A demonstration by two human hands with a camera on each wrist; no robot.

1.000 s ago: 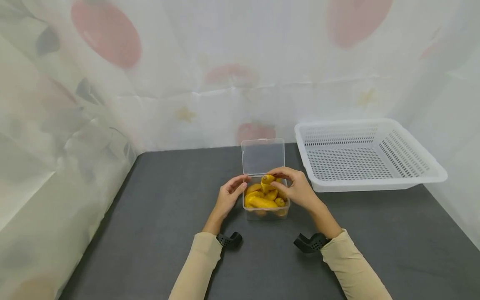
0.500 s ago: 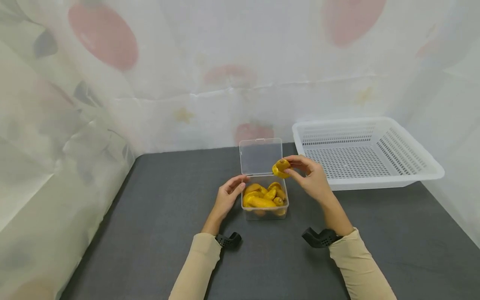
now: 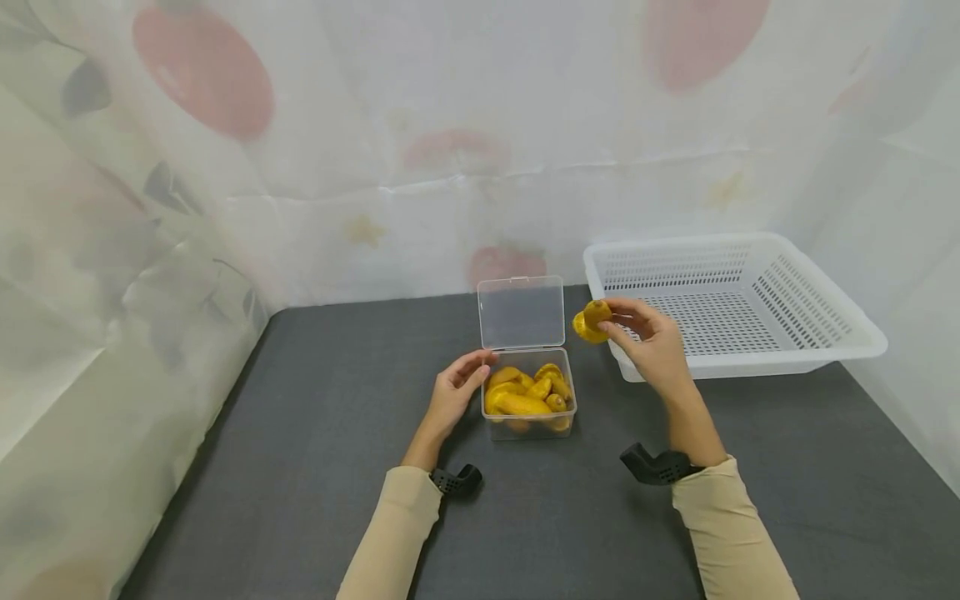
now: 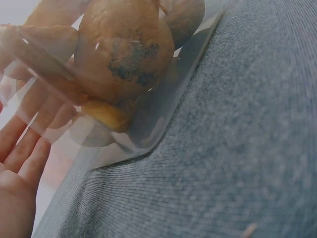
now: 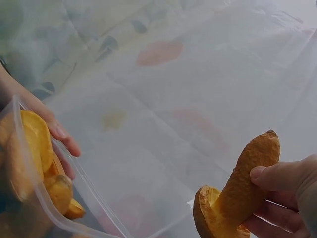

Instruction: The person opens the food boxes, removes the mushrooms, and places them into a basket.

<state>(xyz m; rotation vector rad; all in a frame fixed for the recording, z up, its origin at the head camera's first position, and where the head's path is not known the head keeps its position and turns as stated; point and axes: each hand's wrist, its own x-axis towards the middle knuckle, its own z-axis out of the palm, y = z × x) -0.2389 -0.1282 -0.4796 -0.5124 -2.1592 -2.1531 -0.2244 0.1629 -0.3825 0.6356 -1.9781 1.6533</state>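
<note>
A clear plastic box (image 3: pixel 529 427) holds several yellow-orange curved pieces (image 3: pixel 525 405), also seen through its wall in the left wrist view. My left hand (image 3: pixel 452 395) rests its fingers against the box's left side, near the back corner; in the left wrist view the fingers (image 4: pixel 30 144) lie fairly straight along the wall. My right hand (image 3: pixel 654 346) pinches one curved yellow piece (image 3: pixel 595 319) between thumb and fingers, raised up and right of the box, by the basket's left edge. In the right wrist view, the pinched piece (image 5: pixel 247 186) has a brown, wrinkled skin.
The box's clear lid (image 3: pixel 521 312) stands raised at the back. A white perforated basket (image 3: pixel 757 365) sits at the back right of the dark table (image 3: pixel 337 433). Behind hangs a pale curtain (image 3: pixel 450 217) with printed fruit, and another patterned sheet hangs at the left.
My right hand has lifted one yellow piece out of the box and moved it up and right towards the basket. The left hand has stayed at the box's side.
</note>
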